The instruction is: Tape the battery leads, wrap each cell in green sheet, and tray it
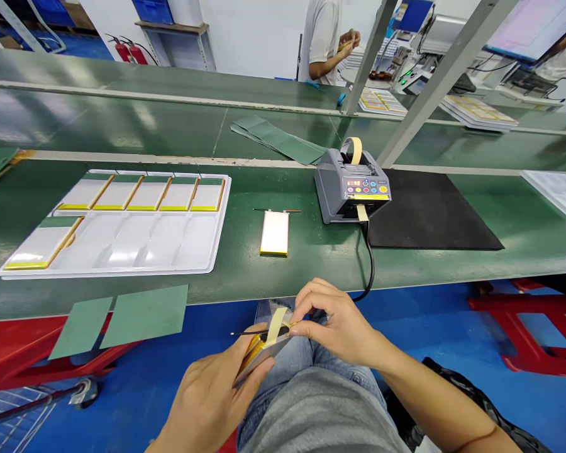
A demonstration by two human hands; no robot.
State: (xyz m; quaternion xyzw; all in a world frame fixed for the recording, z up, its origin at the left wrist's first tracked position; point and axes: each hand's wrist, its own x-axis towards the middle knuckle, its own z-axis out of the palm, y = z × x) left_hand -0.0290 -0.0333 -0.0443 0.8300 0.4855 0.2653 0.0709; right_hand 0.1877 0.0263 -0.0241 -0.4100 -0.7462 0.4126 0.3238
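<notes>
Our left hand (212,396) grips a flat pack (259,352) over our lap at six o'clock, while our right hand (334,324) pinches yellow tape (276,324) onto it. Six packs fill the tray (207,261) at ten o'clock; four slots are empty. One more pack (274,233) waits on the surface (311,264).

Both hands are low, over the person's lap. The left hand (212,393) comes up from below with its fingers (257,371) curled shut in a grip. The right hand (334,324) reaches in from the right, its fingers (306,308) bent and pinching at the tips.
</notes>
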